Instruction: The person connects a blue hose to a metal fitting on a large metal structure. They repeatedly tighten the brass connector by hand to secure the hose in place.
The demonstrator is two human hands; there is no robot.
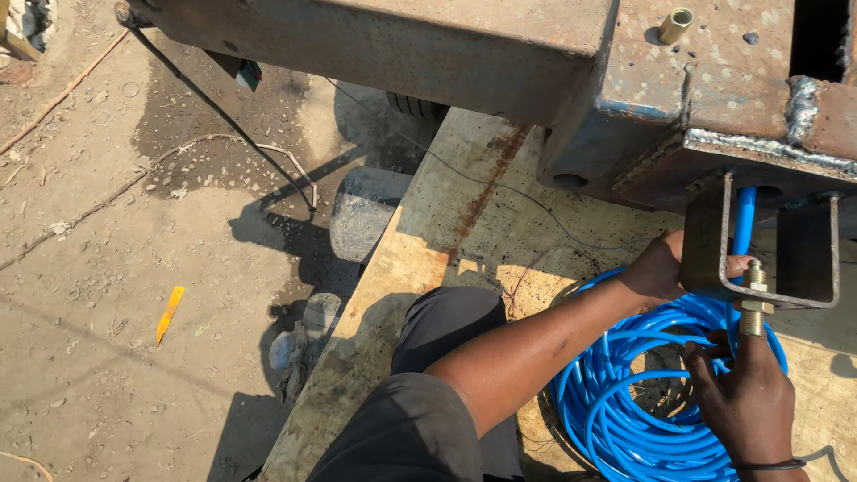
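Right hand (745, 393) grips blue hose (625, 411) just below brass fitting (754, 299). Left hand (661, 266) half hidden behind steel bracket (714, 241), fingers on the fitting; grip unclear. Hose coil under both hands, cut off at frame bottom.

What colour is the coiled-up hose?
Bright blue; the coiled hose shows best in the head view.

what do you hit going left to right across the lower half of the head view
yellow scrap → grey cylinder → knee → left hand → brass fitting
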